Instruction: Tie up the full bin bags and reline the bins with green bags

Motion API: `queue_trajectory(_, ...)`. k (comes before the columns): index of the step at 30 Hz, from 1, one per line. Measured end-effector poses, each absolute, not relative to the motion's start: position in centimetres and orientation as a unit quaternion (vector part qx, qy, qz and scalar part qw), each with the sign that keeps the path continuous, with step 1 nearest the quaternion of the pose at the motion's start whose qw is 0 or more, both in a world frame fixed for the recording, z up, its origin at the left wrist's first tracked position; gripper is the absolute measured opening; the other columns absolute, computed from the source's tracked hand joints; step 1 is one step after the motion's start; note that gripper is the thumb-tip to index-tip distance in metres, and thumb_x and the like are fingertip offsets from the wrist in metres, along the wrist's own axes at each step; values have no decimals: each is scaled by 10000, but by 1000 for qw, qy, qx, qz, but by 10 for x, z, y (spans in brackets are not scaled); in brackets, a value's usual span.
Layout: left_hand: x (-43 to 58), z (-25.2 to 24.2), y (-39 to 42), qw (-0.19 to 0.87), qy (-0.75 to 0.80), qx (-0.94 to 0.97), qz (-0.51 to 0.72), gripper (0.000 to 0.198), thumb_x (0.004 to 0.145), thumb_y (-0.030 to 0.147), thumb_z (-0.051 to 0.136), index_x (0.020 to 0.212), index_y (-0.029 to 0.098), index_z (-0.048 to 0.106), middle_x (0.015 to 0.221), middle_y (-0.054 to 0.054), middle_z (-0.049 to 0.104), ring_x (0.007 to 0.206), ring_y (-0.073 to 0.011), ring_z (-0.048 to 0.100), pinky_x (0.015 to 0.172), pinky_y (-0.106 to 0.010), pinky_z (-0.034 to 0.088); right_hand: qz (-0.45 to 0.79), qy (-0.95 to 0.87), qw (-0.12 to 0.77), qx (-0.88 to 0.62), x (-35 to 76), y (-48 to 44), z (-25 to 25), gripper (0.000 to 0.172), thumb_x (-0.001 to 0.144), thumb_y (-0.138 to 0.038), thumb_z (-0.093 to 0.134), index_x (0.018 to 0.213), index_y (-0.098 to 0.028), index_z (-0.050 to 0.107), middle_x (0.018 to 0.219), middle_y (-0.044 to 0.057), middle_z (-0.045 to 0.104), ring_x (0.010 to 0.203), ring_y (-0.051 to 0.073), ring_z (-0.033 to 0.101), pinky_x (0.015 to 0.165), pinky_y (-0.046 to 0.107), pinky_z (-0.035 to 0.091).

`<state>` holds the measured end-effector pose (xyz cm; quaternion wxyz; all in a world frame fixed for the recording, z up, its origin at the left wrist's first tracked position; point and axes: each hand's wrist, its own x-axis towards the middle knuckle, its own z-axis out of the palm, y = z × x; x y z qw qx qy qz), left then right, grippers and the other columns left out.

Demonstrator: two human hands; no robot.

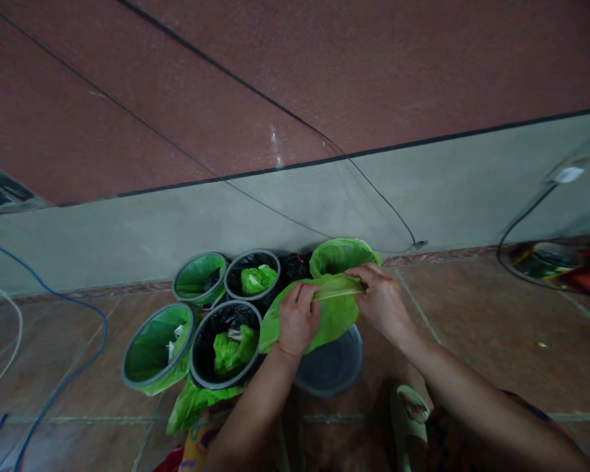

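Green bag [337,321]: held above the bare grey bin [332,373], whose far part is hidden by it; whether the rim is touched cannot be told.
Bag's gathered edge: stretched as a narrow band between the hands, its long axis laid sideways across the bare grey bin and tipped slightly up at the right end.
Loose sheet: hung from the band toward the bare grey bin and spread past its left side; which end is the mouth cannot be made out.
Left hand [299,318]: closed around the band's left end, above the bin's far left side.
Right hand [381,298]: closed in a pinch on the band's right end, off the bin's far right side; the bag is gripped by both, so neither hand is nearer.
Green-lined bin [347,252]: set behind the bare grey bin.
Black-lined bin [201,328]: placed left of the bare grey bin, with crumpled green plastic [226,354] held inside.
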<state>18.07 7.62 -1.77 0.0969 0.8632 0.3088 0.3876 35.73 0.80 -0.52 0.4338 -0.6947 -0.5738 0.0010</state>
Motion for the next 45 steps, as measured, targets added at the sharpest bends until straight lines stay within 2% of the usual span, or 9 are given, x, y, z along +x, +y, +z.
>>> queue_trajectory(7, 147, 4, 104, 35, 353, 801, 483, 188, 819, 45, 473, 839, 207, 565, 806, -7, 608, 821, -142, 599, 782, -251, 482, -50, -545, 354, -759, 382, 1, -8, 448, 658, -49, 478, 1022, -186, 700, 1014, 59, 670, 759, 168, 637, 714, 276, 508)
queue_trajectory(14, 126, 10, 116, 28, 494, 747, 444, 199, 758, 66, 479, 848, 188, 607, 849, -38, 625, 834, -178, 617, 797, -290, 501, -81, -490, 352, -793, 400, -5, -1, 327, 743, -128, 485, 969, -195, 711, 975, 56, 694, 792, 198, 664, 764, 310, 519)
queue_trajectory(20, 116, 11, 118, 68, 618, 744, 246, 379, 778, 82, 479, 1126, 151, 616, 1131, -134, 628, 999, -251, 644, 894, -387, 508, -68, -464, 404, -786, 409, -7, 1, 273, 767, -190, 495, 915, -201, 725, 912, 58, 711, 769, 204, 656, 776, 338, 520)
queue_trajectory(24, 135, 3, 96, 45, 560, 805, 190, 652, 755, 190, 616, 1388, 157, 461, 1483, -196, 405, 1293, -344, 484, 1039, -515, 417, -11, -519, 438, -734, 396, -7, 3, 266, 792, -198, 486, 913, -200, 723, 906, 48, 706, 766, 181, 651, 767, 311, 517)
queue_trajectory(27, 158, -6, 77, 38, 453, 869, 197, 753, 748, 301, 684, 1443, 207, 410, 1565, -163, 309, 1375, -357, 385, 1117, -577, 310, 17, -557, 448, -699, 381, -7, 6, 277, 798, -170, 478, 927, -203, 722, 902, 41, 701, 775, 168, 653, 753, 289, 513)
queue_trajectory(29, 169, -10, 71, 45, 408, 890, 196, 690, 766, 288, 668, 1418, 226, 452, 1550, -135, 356, 1364, -330, 409, 1130, -547, 310, 24, -571, 451, -686, 375, -7, 7, 290, 801, -154, 475, 946, -205, 720, 909, 37, 701, 765, 161, 652, 727, 278, 510)
queue_trajectory(34, 168, -14, 84, 112, 447, 866, 196, 539, 752, 42, 482, 1256, 193, 597, 1263, -107, 649, 1124, -234, 627, 995, -370, 481, -14, -572, 420, -705, 380, -6, 2, 264, 816, -166, 487, 934, -200, 722, 906, 45, 704, 782, 167, 661, 744, 279, 512)
queue_trajectory(40, 140, -5, 99, 193, 463, 819, 277, 555, 742, 51, 438, 1262, 178, 583, 992, -83, 736, 883, -233, 699, 847, -351, 537, -67, -515, 247, -818, 395, -8, -10, 281, 840, -188, 475, 966, -193, 726, 974, 87, 720, 826, 230, 673, 731, 330, 509)
queue_trajectory(45, 131, -5, 110, 261, 442, 778, 361, 466, 738, 52, 428, 1147, 162, 621, 954, -61, 730, 900, -201, 683, 866, -320, 525, -59, -495, 247, -831, 402, -6, -13, 260, 841, -214, 498, 992, -187, 708, 1018, 103, 712, 934, 240, 660, 825, 341, 510)
